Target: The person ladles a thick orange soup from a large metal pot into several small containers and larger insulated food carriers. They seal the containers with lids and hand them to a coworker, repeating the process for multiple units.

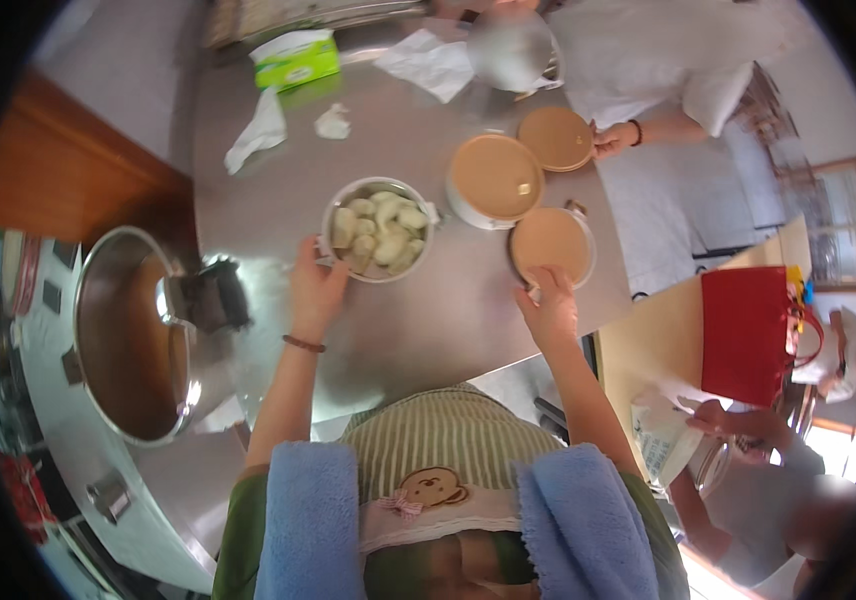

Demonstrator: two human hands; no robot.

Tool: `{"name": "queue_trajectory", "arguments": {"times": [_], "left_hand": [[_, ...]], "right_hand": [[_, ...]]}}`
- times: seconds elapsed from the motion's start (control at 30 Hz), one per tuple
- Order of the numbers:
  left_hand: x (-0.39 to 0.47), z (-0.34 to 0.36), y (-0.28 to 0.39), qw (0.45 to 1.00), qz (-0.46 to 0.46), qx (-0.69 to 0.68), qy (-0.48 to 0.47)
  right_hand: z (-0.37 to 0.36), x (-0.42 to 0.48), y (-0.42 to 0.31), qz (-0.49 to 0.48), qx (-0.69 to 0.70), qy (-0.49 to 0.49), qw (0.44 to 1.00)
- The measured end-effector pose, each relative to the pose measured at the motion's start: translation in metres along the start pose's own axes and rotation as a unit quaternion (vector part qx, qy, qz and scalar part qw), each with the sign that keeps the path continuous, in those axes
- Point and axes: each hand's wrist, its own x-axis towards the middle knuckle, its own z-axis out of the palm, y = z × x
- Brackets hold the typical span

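My left hand (315, 292) is at the left side of a round white-rimmed pot (330, 210), its fingers around the side handle and the thumb by the rim. Pale, peeled chunks of food (387, 232) fill the uncovered pot. My right hand (552, 311) grips the near edge of a tan round lid (552, 240), fingers on top and thumb at the rim. This lid sits on or just over a pale round container (589, 259); its exact seating is hard to tell. Behind it stands another white container with a tan lid (495, 176).
A person's hand (612, 139) across the steel table (428, 322) holds another tan lid (557, 139). A green tissue pack (297, 60) and crumpled tissues (333, 122) lie farther back. To the left stands a deep steel pot of brown liquid (132, 352). A red bag (743, 334) is at right.
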Motion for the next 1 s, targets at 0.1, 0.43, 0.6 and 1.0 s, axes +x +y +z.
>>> {"name": "queue_trajectory", "arguments": {"times": [0.1,0.43,0.6,1.0], "left_hand": [[-0.035,-0.003,-0.003,1.000,-0.016,-0.002,0.005],[-0.133,-0.021,0.010,0.991,-0.108,-0.040,-0.065],[-0.133,-0.019,-0.006,0.991,-0.099,-0.050,-0.077],[-0.067,-0.020,-0.004,0.995,-0.068,-0.046,-0.058]], "right_hand": [[0.005,-0.009,-0.027,0.090,0.169,-0.119,0.974],[0.016,-0.007,-0.014,0.121,0.260,-0.076,0.955],[0.013,-0.013,0.002,0.165,0.317,-0.126,0.925],[0.017,0.079,-0.020,0.340,0.255,-0.116,0.898]]}}
